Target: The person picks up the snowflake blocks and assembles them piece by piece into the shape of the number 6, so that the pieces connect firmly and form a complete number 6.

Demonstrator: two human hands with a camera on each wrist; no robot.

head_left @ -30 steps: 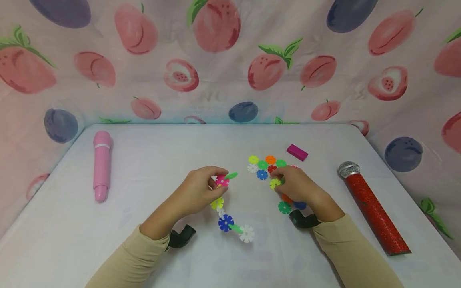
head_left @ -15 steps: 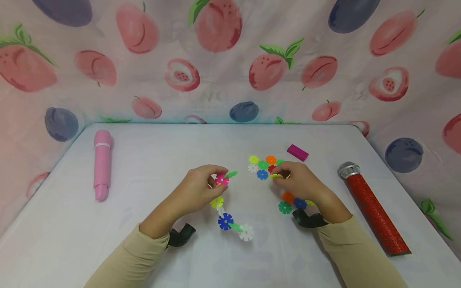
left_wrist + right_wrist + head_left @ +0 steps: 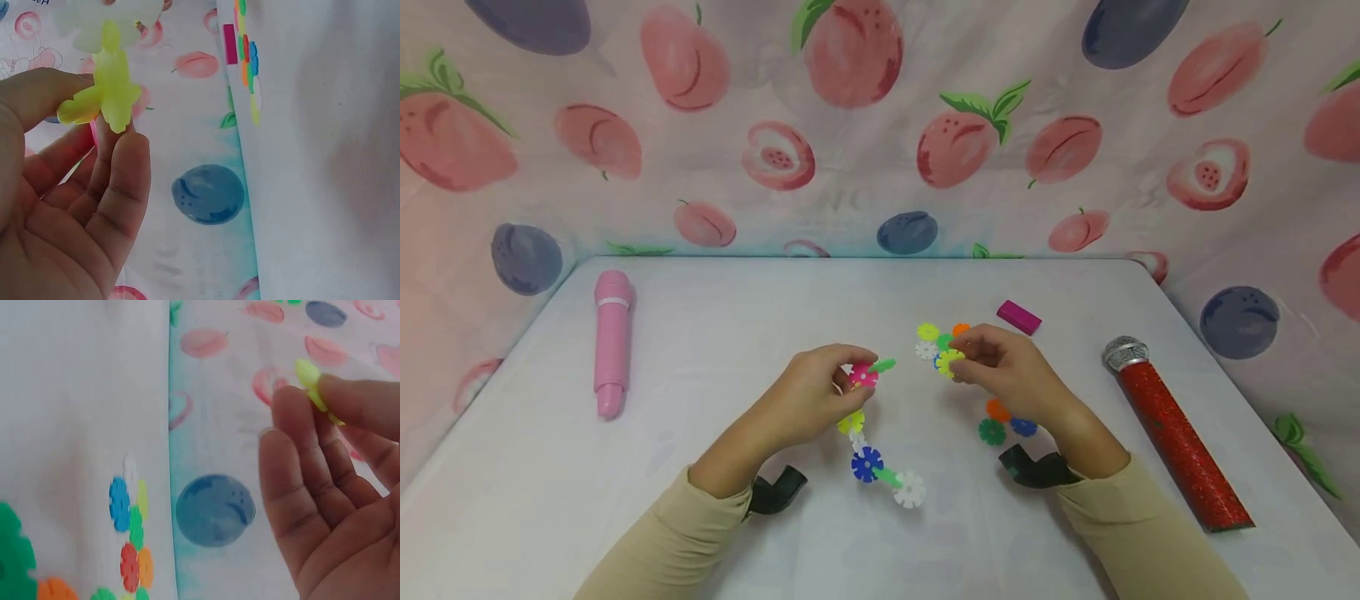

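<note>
My left hand (image 3: 808, 396) pinches the pink flower-shaped disc (image 3: 863, 377) at the upper end of a chain of interlocking plastic discs. A green disc (image 3: 882, 366) juts from the pink one toward the right. Below the fingers hang yellow, white, blue (image 3: 867, 464), green and white discs (image 3: 910, 489). In the left wrist view, a yellow disc (image 3: 114, 87) of the chain stands close before the thumb. Between thumb and fingertips my right hand (image 3: 1018, 375) holds a single yellow flower disc (image 3: 950, 363), seen edge-on in the right wrist view, apart from the chain.
Loose flower discs (image 3: 927, 350) lie behind the right hand, partly covered by it. Orange, blue and green discs (image 3: 992, 432) lie below it. A magenta block (image 3: 1018, 317) sits farther back. A pink microphone-shaped toy (image 3: 613, 346) lies left, a red glittery microphone (image 3: 1180, 442) right.
My right hand has moved left with the yellow disc, which now turns its face to the head view. The left hand and the chain have stayed nearly still.
</note>
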